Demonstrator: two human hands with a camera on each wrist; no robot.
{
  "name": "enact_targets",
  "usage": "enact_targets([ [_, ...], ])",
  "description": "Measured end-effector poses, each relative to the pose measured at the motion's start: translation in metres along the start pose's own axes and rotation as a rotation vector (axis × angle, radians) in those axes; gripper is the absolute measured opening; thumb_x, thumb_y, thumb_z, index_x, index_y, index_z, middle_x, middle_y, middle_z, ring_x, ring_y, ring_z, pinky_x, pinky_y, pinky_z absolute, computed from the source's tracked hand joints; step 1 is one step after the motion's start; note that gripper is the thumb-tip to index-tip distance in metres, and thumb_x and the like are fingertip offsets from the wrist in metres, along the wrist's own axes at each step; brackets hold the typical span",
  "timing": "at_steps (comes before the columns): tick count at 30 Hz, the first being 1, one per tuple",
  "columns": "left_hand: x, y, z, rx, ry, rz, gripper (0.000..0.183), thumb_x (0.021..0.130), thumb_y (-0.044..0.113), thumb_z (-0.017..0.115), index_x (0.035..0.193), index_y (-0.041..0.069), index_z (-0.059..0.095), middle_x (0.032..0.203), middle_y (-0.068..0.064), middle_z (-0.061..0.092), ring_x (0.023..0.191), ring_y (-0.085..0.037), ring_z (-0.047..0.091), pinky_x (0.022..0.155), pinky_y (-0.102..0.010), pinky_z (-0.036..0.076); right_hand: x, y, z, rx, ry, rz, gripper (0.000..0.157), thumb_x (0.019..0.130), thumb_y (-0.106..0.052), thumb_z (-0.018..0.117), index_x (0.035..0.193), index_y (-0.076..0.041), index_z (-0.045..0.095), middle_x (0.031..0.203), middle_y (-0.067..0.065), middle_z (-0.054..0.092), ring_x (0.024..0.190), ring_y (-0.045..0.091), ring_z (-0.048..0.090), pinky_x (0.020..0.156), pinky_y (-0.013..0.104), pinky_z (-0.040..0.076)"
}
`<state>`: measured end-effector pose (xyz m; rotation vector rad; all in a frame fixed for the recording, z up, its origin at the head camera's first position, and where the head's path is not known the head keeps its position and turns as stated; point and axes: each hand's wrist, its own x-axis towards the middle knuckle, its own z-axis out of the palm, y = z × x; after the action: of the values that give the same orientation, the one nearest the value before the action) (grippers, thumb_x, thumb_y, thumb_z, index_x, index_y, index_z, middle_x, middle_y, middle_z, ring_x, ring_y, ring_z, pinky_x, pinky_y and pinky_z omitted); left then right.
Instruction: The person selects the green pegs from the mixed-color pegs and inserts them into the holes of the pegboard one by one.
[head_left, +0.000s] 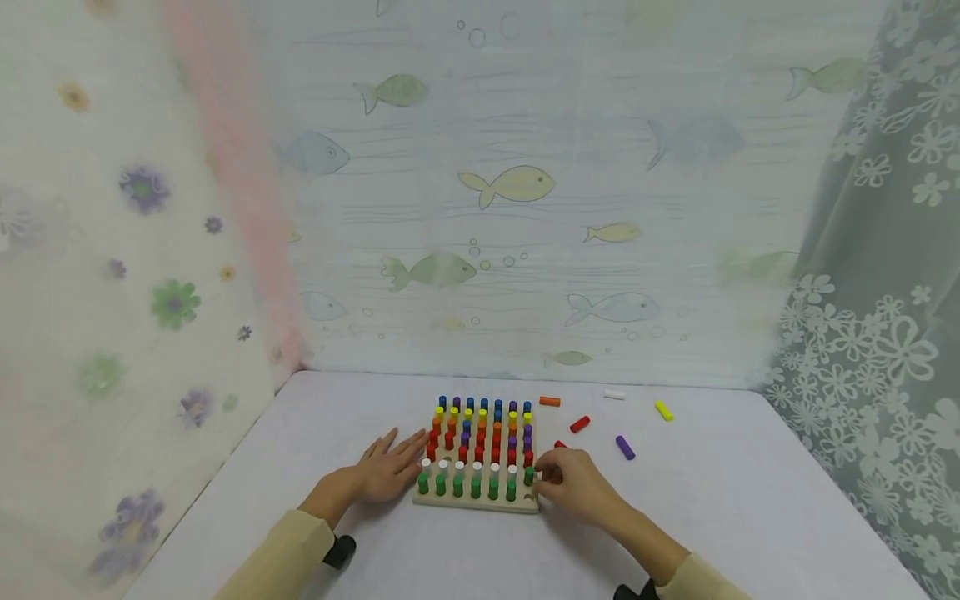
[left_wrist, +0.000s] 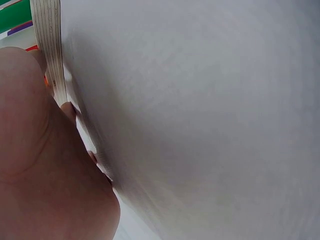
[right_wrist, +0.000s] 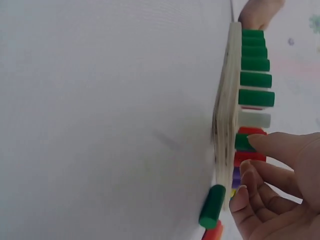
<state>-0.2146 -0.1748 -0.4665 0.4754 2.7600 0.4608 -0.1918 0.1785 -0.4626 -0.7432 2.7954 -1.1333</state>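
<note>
A wooden pegboard [head_left: 480,503] holds rows of coloured pegs: blue, yellow, orange, red, purple, white and green. With thumb and index finger my right hand [head_left: 577,485] pinches a green peg [right_wrist: 243,142] standing at the board's right edge, in line with the white pegs [head_left: 477,470]. Bare holes show at the near right corner and in a red row on the left. My left hand [head_left: 386,472] lies with fingers spread on the table, fingertips against the board's left side. Beside the board in the right wrist view lies a loose green peg [right_wrist: 212,206], hidden in the head view.
Loose pegs lie right of and behind the board: an orange peg [head_left: 550,402], a white peg [head_left: 615,395], a yellow peg [head_left: 663,410], a purple peg [head_left: 625,447] and a red peg [head_left: 580,424]. Another red peg [head_left: 561,445] lies by my right hand. Patterned curtains [head_left: 517,292] surround the white table [head_left: 375,550].
</note>
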Motion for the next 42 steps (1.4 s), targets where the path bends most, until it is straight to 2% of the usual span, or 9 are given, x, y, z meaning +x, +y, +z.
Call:
enact_targets([
  [7,-0.004,0.000,0.003,0.016,-0.007,-0.011,0.061,0.109,0.042,0.040,0.164,0.022,0.024,0.171,0.000,0.019,0.156,-0.044,0.003,0.122,-0.065,0.004,-0.013,0.010,-0.015,-0.031,0.054,0.023,0.019,0.089,-0.010,0.079,0.105,-0.003,0.072,0.092,-0.001,0.068,0.081,0.013,0.057,0.067,0.023,0.049],
  [16,-0.009,0.003,0.007,0.008,0.008,-0.012,0.061,0.109,0.043,0.041,0.164,0.021,0.026,0.171,0.000,0.021,0.156,-0.044,0.004,0.122,-0.066,0.006,-0.026,0.023,-0.024,-0.041,0.081,0.112,0.025,0.084,-0.008,0.082,0.106,-0.003,0.072,0.095,0.002,0.069,0.083,0.016,0.058,0.068,0.024,0.049],
  [22,-0.014,0.007,0.009,0.004,0.012,-0.015,0.061,0.109,0.042,0.042,0.164,0.020,0.026,0.171,0.000,0.021,0.156,-0.045,0.005,0.122,-0.066,0.006,-0.030,0.032,-0.023,-0.025,0.061,0.169,0.025,0.083,-0.010,0.083,0.106,-0.005,0.073,0.095,0.000,0.069,0.085,0.014,0.059,0.071,0.025,0.052],
  [32,-0.017,0.011,0.014,0.008,0.015,-0.028,0.060,0.110,0.041,0.040,0.164,0.021,0.025,0.171,0.001,0.019,0.156,-0.044,0.002,0.123,-0.065,0.005,-0.028,0.037,-0.021,0.017,0.011,0.147,0.024,0.084,-0.009,0.082,0.106,-0.003,0.073,0.093,-0.001,0.068,0.083,0.013,0.059,0.073,0.025,0.053],
  [42,-0.022,0.014,0.021,0.009,0.016,-0.037,0.060,0.110,0.042,0.040,0.164,0.022,0.024,0.171,0.001,0.020,0.156,-0.044,0.003,0.123,-0.065,0.005,-0.029,0.038,-0.020,0.026,-0.022,0.173,0.013,0.086,-0.007,0.080,0.097,-0.006,0.073,0.083,-0.002,0.065,0.077,0.014,0.057,0.068,0.024,0.051],
])
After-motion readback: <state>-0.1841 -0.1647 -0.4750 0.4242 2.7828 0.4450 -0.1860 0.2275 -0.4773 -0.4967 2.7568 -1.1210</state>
